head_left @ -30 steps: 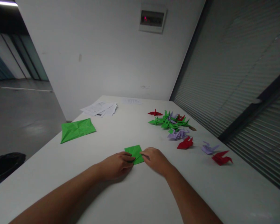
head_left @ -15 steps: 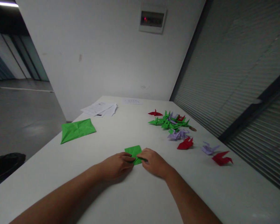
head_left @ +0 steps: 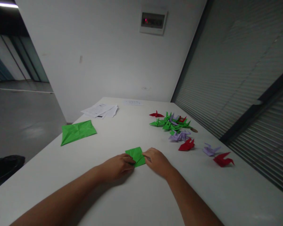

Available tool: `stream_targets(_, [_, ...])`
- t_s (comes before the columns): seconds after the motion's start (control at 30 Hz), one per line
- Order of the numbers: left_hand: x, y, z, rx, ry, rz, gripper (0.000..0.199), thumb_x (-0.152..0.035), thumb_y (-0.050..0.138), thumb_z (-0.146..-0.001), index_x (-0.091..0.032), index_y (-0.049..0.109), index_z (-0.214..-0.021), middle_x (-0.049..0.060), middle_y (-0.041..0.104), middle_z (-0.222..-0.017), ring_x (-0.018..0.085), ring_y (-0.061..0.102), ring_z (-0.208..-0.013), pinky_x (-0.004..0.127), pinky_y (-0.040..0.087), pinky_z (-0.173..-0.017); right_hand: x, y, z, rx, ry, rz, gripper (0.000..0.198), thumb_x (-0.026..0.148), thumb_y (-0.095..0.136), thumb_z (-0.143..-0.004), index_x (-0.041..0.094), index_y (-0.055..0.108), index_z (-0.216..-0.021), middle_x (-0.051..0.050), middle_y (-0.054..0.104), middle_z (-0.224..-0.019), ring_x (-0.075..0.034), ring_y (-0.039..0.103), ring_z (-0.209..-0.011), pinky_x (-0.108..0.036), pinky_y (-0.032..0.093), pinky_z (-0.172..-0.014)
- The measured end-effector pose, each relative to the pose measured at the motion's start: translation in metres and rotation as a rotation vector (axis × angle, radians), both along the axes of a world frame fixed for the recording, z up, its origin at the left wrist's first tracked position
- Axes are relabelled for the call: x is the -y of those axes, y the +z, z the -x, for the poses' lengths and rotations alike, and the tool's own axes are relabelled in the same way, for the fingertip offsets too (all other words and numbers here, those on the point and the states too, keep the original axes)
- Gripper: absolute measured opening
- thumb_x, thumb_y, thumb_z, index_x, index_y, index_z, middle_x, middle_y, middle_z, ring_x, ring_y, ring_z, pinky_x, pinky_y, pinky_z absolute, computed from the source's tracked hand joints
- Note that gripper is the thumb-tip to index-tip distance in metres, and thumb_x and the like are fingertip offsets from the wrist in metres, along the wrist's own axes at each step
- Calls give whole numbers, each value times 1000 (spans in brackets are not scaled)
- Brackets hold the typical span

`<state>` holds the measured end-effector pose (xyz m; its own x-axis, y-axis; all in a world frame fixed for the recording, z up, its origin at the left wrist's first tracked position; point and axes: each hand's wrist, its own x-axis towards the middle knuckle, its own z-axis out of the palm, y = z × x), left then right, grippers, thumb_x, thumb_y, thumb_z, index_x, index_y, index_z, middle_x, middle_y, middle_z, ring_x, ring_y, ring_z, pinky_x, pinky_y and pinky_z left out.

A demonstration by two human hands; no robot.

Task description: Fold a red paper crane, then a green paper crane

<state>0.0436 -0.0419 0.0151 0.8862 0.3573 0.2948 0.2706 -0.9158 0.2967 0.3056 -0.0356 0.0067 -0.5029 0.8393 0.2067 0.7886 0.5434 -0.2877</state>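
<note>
A small folded square of green origami paper point(head_left: 137, 154) lies flat on the white table point(head_left: 122, 197), with a crease running across it. At its lower left edge, my left hand point(head_left: 121, 165) presses the paper with curled fingers. My right hand point(head_left: 155, 160) has its fingers closed at the square's right edge, thumb and forefinger touching the paper there. Whether the right fingers pinch a flap is too small to make out. The undersides of both hands are hidden.
Green, purple and red paper cranes point(head_left: 172, 123) are heaped at the right, with a red crane point(head_left: 223, 159) nearer me. A larger green sheet point(head_left: 78, 131) rests at the left edge, near printed papers point(head_left: 101, 110). A black-lined bin point(head_left: 7, 168) stands left of the table.
My right hand has shifted slightly right, from over the square to its right edge, uncovering more of the paper. My left hand stays on the paper.
</note>
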Motion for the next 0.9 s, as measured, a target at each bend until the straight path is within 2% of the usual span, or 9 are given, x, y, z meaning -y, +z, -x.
stream_targets(0.2, [0,-2,0,50,-1,-13,20,-12,55,-98,-17,74,-98,12,72,-106,25,66,-103,37,51,-96,-2,-2,0,-97,17,-53,33,7,57,-89,16,75,-115,-11,77,-109,-23,67,-101,-37,51,-97])
stream_targets(0.33, [-1,-2,1,33,-8,-6,19,-13,55,-98,-17,73,-94,11,72,-104,24,66,-103,37,51,-97,3,0,4,-207,163,-16,36,5,59,-86,17,75,-116,-10,77,-110,-23,67,-104,-37,52,-98])
stream_targets(0.43, [-1,-1,1,47,-14,1,19,-13,55,-98,-17,73,-99,12,72,-107,25,66,-106,38,51,-97,6,0,7,-202,250,27,40,5,59,-84,20,75,-118,-9,77,-112,-22,67,-107,-37,52,-98])
stream_targets(0.9, [-3,-2,0,37,-40,3,23,-15,53,-99,-18,73,-109,12,73,-105,25,67,-104,39,50,-99,1,-6,-1,-137,132,40,32,13,63,-89,19,76,-118,-10,77,-113,-23,69,-106,-36,52,-98])
